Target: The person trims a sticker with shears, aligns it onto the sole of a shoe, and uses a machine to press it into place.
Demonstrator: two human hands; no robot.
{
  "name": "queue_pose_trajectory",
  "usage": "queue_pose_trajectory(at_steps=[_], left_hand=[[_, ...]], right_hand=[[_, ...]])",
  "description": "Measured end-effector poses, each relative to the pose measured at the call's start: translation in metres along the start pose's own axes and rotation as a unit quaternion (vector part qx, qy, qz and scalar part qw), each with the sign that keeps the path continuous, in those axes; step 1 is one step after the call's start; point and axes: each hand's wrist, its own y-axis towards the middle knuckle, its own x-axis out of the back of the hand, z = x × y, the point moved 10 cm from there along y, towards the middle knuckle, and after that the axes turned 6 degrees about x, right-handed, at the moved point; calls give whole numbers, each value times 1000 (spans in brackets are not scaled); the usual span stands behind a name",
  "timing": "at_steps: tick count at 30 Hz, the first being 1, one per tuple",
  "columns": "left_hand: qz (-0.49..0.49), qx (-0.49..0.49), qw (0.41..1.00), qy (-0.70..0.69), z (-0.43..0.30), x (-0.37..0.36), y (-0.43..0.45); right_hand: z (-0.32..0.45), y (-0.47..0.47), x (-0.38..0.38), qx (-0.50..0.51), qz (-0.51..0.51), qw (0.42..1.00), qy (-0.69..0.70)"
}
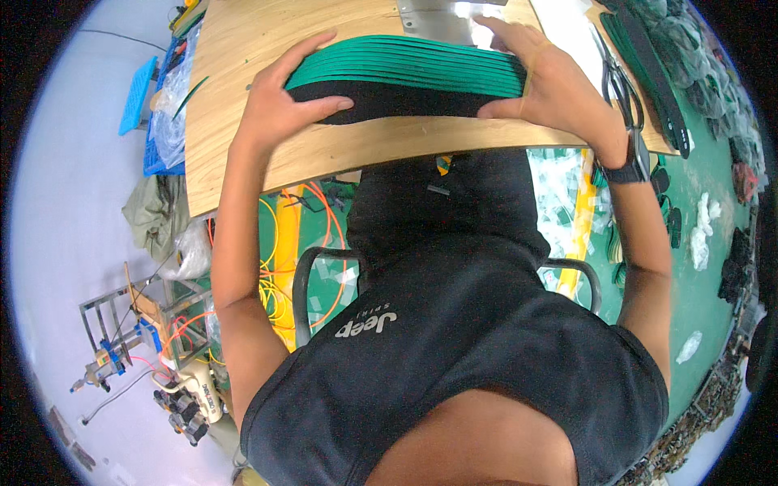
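Observation:
A stack of flat green-and-black strips lies across the near part of the wooden table, its layered green edges facing up and a black face towards me. My left hand holds the stack's left end, thumb on the black face and fingers behind. At the other end my right hand grips it the same way. A thin yellowish band, apparently a rubber band, runs over my right hand near the stack's end. Some fingertips are hidden behind the strips.
Black-handled scissors lie right of my right hand, beside more green-and-black strips. A shiny metal plate is at the far side. Left of the table stands a blue crate with clear plastic. Orange and yellow hoses run below.

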Motion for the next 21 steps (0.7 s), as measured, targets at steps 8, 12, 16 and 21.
queue_pose_trajectory(at_steps=[8, 12, 16, 21], left_hand=[[-54, -10, 998, -9, -26, 0, -11], [-47, 10, 998, 46, -24, 4, -13], [-120, -54, 986, 98, -34, 15, -21], [-102, -81, 991, 9, -38, 5, -22]], right_hand=[[-17, -20, 5, -47, -130, 987, 79], [-30, -27, -7, -78, -82, 989, 96], [-27, -26, -4, -72, -114, 973, 186], [-21, -32, -22, -43, -83, 963, 252]])
